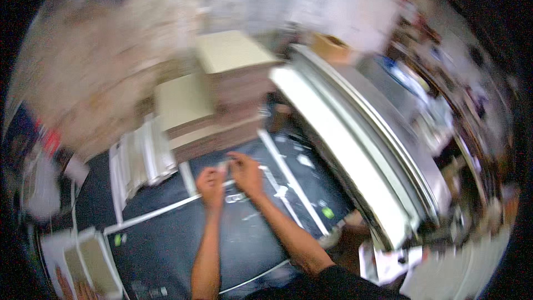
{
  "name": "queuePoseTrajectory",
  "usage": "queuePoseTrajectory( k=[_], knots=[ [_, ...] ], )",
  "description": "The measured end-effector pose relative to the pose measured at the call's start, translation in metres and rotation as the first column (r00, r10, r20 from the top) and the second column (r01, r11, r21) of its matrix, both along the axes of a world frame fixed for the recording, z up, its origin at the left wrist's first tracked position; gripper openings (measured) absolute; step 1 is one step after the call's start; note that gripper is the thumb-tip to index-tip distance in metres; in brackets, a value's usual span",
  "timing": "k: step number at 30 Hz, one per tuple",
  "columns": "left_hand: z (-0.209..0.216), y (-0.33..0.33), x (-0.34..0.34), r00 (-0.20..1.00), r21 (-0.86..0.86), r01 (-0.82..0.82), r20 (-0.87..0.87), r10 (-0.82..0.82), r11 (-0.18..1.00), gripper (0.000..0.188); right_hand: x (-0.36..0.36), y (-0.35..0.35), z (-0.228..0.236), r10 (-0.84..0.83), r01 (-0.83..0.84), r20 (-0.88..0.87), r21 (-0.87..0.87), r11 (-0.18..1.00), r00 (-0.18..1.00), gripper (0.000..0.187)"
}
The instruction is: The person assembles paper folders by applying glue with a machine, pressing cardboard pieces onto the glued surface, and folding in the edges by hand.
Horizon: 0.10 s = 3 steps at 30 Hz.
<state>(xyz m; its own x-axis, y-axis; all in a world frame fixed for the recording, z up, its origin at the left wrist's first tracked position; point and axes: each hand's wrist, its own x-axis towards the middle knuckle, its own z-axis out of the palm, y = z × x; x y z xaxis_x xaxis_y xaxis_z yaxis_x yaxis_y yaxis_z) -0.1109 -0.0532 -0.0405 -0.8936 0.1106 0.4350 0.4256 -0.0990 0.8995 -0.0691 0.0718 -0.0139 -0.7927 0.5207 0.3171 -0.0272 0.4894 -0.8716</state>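
My left hand is closed, its fingertips pinched together above the dark tabletop. Close beside it, my right hand bends its fingers inward toward the left one. Between the fingertips shows a small pale piece, too blurred to name. Both hands seem to be on it. Beneath them, white strips cross the dark surface, and small white scraps lie to the right.
Stacks of boards with beige tops stand beyond my hands. Bundled pale strips lie at left. A long white-and-grey machine or frame fills the right. At lower left, another person's hand is by beige panels.
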Motion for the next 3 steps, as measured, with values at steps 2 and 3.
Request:
queuePoseTrajectory(
  k=[2, 3],
  knots=[
    [0.0045, 0.0045, 0.0029, 0.990, -0.001, 0.035, 0.140, -0.034, 0.999, 0.020, -0.0043, 0.0120, -0.0097, 0.014, -0.011, -0.049, 0.067, 0.998, 0.999, 0.032],
    [-0.0016, 0.0015, 0.0001, 0.988, -0.015, 0.044, 0.150, -0.041, 0.999, 0.021, 0.0053, 0.0126, -0.0010, 0.016, -0.018, 0.024, 0.065, 0.998, 1.000, 0.032]
  ],
)
